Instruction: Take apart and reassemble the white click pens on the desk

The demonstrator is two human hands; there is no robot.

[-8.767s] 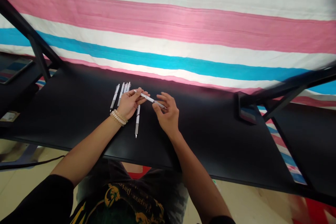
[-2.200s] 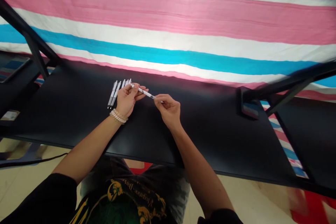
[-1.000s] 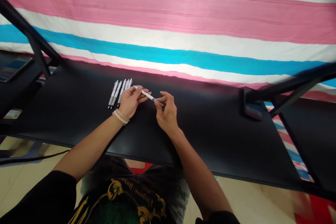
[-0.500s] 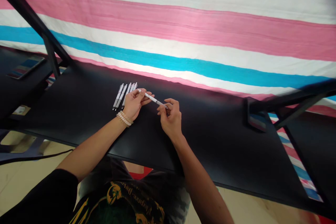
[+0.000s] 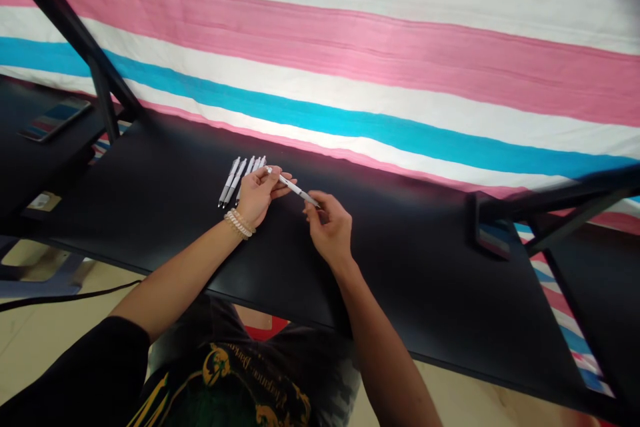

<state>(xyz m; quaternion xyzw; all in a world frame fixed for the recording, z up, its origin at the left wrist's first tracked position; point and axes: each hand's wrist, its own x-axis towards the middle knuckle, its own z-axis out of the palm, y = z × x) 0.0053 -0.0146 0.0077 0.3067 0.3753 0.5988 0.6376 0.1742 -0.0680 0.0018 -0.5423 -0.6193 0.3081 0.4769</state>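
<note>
A white pen [image 5: 299,191] slants down to the right between my hands, above the black table. My left hand [image 5: 257,195], with beaded bracelets at the wrist, pinches its upper end between thumb and fingers. At the lower end, the fingertips of my right hand [image 5: 330,223] close around the pen's tip, which they partly cover. Several white pens [image 5: 232,183] with grey grips and dark tips lie side by side on the table, just left of my left hand, which hides part of the row.
The black table [image 5: 420,267] runs from left to right, with a striped cloth [image 5: 350,73] along its far side. Black metal braces [image 5: 103,90] stand at both ends. A blue-grey stool [image 5: 50,280] is on the floor at lower left.
The fingers of my right hand have closed in more around the pen's tip. My left hand keeps its hold. The whole view has shifted slightly.
</note>
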